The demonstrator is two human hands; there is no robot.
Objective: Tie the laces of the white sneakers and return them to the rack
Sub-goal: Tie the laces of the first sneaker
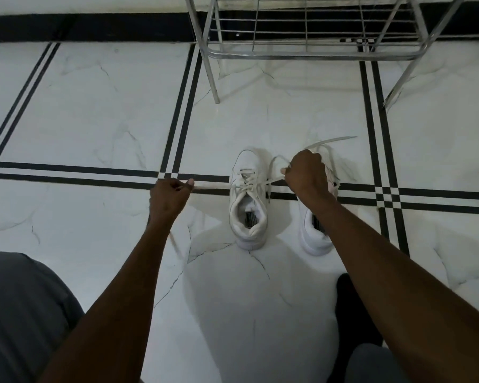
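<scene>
White marble floor (94, 120) crossed by black double lines. Far side, centre-right: bare chrome rack (310, 51), wire shelf empty, legs standing on the floor, well apart from the shoes. Near edge: grey-trousered knees, two bare forearms reaching forward.

Centre: two white sneakers side by side, toes pointing toward the rack. Left sneaker (249, 200) fully in view, tongue and lacing showing. Right sneaker (317, 233) largely hidden under the right forearm, laces loose, one end trailing far-right over the floor.

Left hand (168, 199), out to the left of the left sneaker, fingers closed, pinching one lace end (210, 186) pulled straight and taut. Right hand (306, 172), above the gap between the shoes, fingers closed on the other lace end (274, 181), also drawn tight, with a slack loop (280, 161) just beyond the knuckles. Probably cinching the first knot on the left sneaker.

Risks, as a judgement:
- Uneven pull likely to drag or tip the light shoe leftward, nothing pinning it down.
- Thin lace apt to slip from a fingertip pinch, loosening the knot.
- Slack loop by the right hand prone to tangling with the right sneaker's loose lace.
- Trailing lace on the right shoe liable to snag on the rack wires if left untied.
</scene>
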